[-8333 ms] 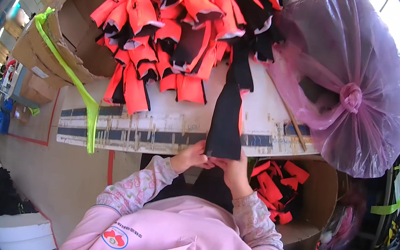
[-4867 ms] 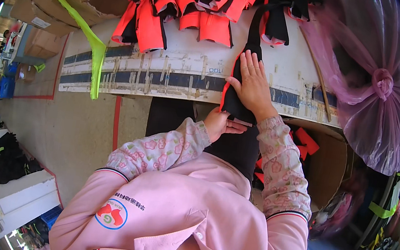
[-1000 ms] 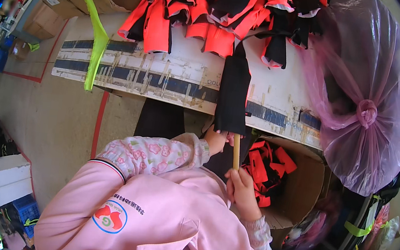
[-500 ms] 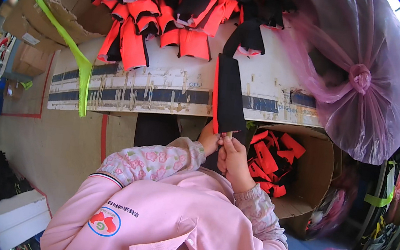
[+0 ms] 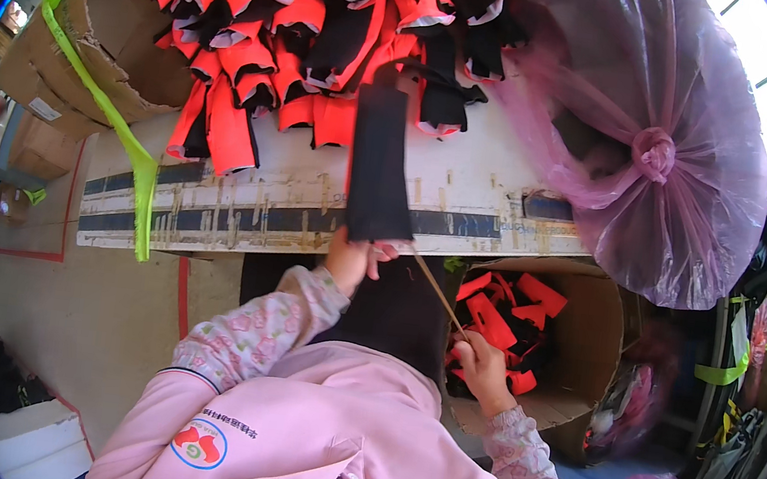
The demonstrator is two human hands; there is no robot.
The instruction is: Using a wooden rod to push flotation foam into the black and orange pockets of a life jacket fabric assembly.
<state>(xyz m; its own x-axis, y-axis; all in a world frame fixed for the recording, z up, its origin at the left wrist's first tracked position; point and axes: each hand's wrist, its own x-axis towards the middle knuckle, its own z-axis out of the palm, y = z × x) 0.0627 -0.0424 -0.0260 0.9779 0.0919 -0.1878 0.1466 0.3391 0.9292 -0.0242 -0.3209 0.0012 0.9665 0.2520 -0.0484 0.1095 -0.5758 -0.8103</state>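
My left hand (image 5: 354, 257) grips the near end of a long black fabric piece (image 5: 379, 167) that lies up across the white table (image 5: 465, 197). My right hand (image 5: 480, 364) is lower and to the right, closed on a thin wooden stick (image 5: 439, 291) whose far tip points at the fabric's near end. Beyond the fabric lies a heap of orange and black fabric pieces (image 5: 314, 25).
A large pink plastic bag (image 5: 663, 149), knotted shut, rests on the table's right part. An open cardboard box (image 5: 571, 349) with orange and black pieces stands under the table edge on the right. Cardboard boxes (image 5: 89, 60) with a green strap (image 5: 119, 130) sit on the left.
My right hand has pulled back down and right with the stick, away from the fabric's end. The left hand keeps hold of the black piece at the table edge.
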